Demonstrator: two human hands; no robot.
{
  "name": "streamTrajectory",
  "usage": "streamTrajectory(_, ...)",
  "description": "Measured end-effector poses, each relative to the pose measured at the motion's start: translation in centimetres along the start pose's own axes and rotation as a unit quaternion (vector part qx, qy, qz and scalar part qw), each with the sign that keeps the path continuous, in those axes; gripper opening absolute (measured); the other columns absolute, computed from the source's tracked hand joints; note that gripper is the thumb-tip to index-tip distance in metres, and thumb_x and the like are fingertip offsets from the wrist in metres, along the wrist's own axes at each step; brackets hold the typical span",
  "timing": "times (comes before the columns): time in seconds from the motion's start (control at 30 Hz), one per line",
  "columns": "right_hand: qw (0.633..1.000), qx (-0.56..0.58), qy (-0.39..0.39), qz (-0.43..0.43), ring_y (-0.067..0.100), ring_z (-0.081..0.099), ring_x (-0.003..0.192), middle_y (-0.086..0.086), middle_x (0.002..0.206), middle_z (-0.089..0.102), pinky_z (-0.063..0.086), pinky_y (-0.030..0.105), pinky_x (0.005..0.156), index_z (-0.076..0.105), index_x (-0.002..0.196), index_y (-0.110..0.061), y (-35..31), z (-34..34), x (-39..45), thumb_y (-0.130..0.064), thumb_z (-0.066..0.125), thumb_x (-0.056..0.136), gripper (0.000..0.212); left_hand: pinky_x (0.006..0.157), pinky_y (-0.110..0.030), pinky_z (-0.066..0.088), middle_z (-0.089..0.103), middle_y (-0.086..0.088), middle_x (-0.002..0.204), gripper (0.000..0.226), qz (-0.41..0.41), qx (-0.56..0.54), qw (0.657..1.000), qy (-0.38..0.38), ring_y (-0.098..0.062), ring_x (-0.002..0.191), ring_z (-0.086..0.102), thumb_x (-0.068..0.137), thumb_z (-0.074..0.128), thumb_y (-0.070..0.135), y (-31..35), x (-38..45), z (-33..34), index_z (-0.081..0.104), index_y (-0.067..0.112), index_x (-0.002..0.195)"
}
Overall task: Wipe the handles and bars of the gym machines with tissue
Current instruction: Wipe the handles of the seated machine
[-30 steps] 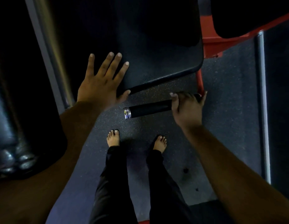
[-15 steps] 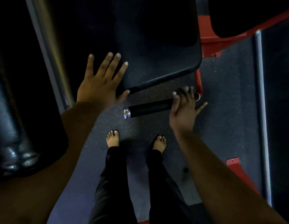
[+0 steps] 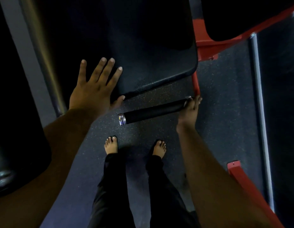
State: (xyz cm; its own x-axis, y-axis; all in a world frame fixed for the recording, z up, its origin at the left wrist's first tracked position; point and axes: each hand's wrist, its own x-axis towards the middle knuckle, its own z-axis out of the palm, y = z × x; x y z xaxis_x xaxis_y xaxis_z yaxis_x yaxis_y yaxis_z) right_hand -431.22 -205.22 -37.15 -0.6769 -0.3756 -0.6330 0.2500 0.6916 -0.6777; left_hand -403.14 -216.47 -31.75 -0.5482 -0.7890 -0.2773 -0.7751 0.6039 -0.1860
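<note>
On the dark, bumpy seat pad (image 3: pixel 152 66) with round corners, the left hand (image 3: pixel 92 89) lies flat, its fingers straight and spread apart, the thumb at the pad's front edge. Just below the pad sticks out a long, round handle (image 3: pixel 152 111). It is black and looks soft like foam, with a shiny metal cap (image 3: pixel 122 119) on its free end. The right hand (image 3: pixel 190 109) is at the handle's other end, where it meets a thin red bar (image 3: pixel 195 84). The hand is seen from the side and blurred, so I cannot tell if its fingers hold anything, and no tissue shows. Under it all is a dark floor (image 3: pixel 225 99) with tiny speckles, like rubber. Two bare feet (image 3: pixel 111 144) stand on it below black trouser legs. A red metal frame (image 3: pixel 207 43) runs behind the pad, and a smooth grey pole (image 3: pixel 259 102) goes down the right side.
</note>
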Motion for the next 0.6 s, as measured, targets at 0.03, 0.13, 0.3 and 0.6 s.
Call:
streamTrajectory(0.03,0.997,0.047,0.003,0.06,0.022,0.008,0.158,-0.003,0.172,0.002,0.012,0.055,0.127,0.01,0.163,-0.033,-0.9,0.3,-0.5,-0.043,0.029,0.107,0.06,0.123,-0.066,0.001,-0.006,-0.01,0.172,0.085,-0.002,0.001,1.0,-0.001,-0.027,0.159,-0.007,0.099,0.013,0.073,0.0,0.0,0.0,-0.005,0.022,0.165)
streamTrajectory(0.13,0.983,0.122,-0.007,0.138,0.019,0.031,0.146,-0.003,0.162,0.029,0.021,0.05,0.122,0.004,0.162,-0.04,-2.2,2.3,-4.8,-0.05,0.037,0.107,0.065,0.123,-0.066,0.001,-0.006,-0.01,0.172,0.086,-0.001,0.005,1.0,-0.002,-0.027,0.159,-0.006,0.099,0.014,0.073,0.1,0.1,0.2,-0.004,0.022,0.165)
streamTrajectory(0.3,0.964,0.195,0.026,0.176,0.01,0.06,0.093,-0.006,0.094,0.065,0.045,0.032,0.095,0.057,0.118,-0.016,-2.9,2.7,-3.5,-0.033,0.047,0.106,0.023,0.124,-0.065,0.0,-0.006,-0.01,0.172,0.086,-0.001,0.003,1.0,-0.003,-0.027,0.159,-0.006,0.099,0.015,0.073,-0.1,0.0,0.2,-0.004,0.022,0.165)
streamTrajectory(0.6,0.987,-0.143,-0.039,-0.069,0.031,0.045,0.14,0.018,0.15,0.045,0.037,0.05,0.117,0.043,0.149,-0.01,-1.3,0.8,1.2,-0.025,0.035,0.109,0.043,0.124,-0.065,0.0,-0.008,-0.009,0.172,0.085,-0.002,0.004,1.0,-0.005,-0.027,0.159,-0.008,0.099,0.01,0.073,0.0,0.1,0.1,-0.005,0.022,0.165)
